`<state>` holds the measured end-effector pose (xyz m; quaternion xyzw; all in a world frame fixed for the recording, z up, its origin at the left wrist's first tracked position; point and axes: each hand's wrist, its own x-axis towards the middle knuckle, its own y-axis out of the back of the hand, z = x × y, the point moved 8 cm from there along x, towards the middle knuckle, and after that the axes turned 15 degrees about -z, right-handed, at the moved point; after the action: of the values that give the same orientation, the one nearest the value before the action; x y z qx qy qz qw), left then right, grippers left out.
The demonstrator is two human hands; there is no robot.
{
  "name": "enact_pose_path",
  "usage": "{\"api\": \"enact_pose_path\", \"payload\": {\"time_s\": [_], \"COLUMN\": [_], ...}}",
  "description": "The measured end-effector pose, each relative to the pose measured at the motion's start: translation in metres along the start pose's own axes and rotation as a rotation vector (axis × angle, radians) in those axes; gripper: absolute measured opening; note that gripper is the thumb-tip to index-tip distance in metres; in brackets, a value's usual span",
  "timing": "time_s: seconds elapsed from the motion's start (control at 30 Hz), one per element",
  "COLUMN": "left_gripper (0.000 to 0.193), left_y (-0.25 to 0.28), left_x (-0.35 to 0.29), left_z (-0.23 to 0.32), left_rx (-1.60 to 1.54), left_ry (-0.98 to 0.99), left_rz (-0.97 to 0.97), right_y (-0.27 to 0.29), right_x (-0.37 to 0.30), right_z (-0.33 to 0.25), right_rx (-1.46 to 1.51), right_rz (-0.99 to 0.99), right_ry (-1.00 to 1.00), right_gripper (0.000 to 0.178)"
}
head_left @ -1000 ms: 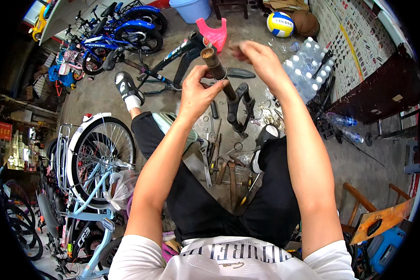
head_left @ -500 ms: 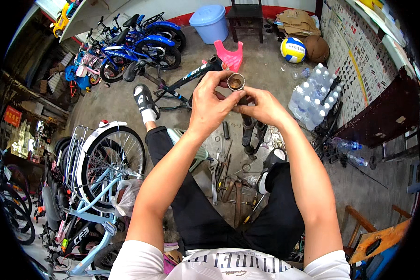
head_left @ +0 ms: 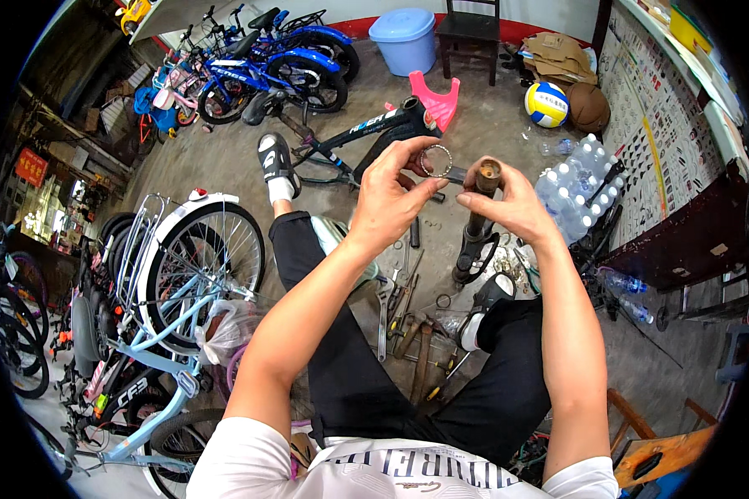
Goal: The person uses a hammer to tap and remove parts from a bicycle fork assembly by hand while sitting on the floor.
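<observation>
The left hand [head_left: 395, 195] pinches a thin metal ring [head_left: 435, 160] between fingertips and thumb, just left of the tube's open top. The right hand [head_left: 508, 204] is closed around the upper end of the rusty fork tube [head_left: 484, 187], which stands nearly upright, its black legs [head_left: 473, 249] reaching down toward the tools [head_left: 412, 333] on the floor. The ring looks light, stiff and probably greasy, so an edge pinch suits it. The tube seems heavier and rigid; a full grip below its rim should steady it.

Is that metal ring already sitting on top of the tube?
No, the left hand holds the ring up, apart from the tube in the right hand.
</observation>
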<state>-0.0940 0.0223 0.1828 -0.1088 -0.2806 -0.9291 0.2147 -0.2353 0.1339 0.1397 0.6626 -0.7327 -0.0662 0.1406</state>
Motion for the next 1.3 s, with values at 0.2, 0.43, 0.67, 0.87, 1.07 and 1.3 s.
{"api": "enact_pose_path", "payload": {"time_s": [0.2, 0.43, 0.67, 0.87, 1.07, 1.3], "left_gripper": [0.056, 0.057, 0.048, 0.032, 0.03, 0.024], "left_y": [-0.017, -0.033, -0.036, -0.037, -0.038, -0.043], "left_x": [-0.007, -0.009, -0.015, -0.022, -0.023, -0.025], "left_z": [-0.022, -0.023, -0.032, -0.039, -0.044, -0.052], "left_rx": [-0.244, -0.259, -0.49, -0.611, -0.672, -0.68], "left_ry": [0.047, 0.084, 0.147, 0.171, 0.166, 0.204], "left_rz": [-0.081, -0.151, -0.147, -0.095, -0.09, -0.085], "right_y": [-0.002, 0.0, 0.002, 0.002, 0.001, 0.001], "right_x": [0.0, 0.001, -0.001, -0.002, -0.002, -0.002], "right_z": [0.005, 0.013, 0.011, 0.011, 0.011, 0.011], "right_rx": [0.27, 0.281, 0.269, 0.258, 0.262, 0.232], "right_rz": [0.001, 0.017, 0.055, 0.058, 0.067, 0.067], "right_ry": [0.008, -0.041, -0.012, -0.019, -0.025, -0.025], "right_gripper": [0.027, 0.018, 0.021, 0.02, 0.02, 0.022]}}
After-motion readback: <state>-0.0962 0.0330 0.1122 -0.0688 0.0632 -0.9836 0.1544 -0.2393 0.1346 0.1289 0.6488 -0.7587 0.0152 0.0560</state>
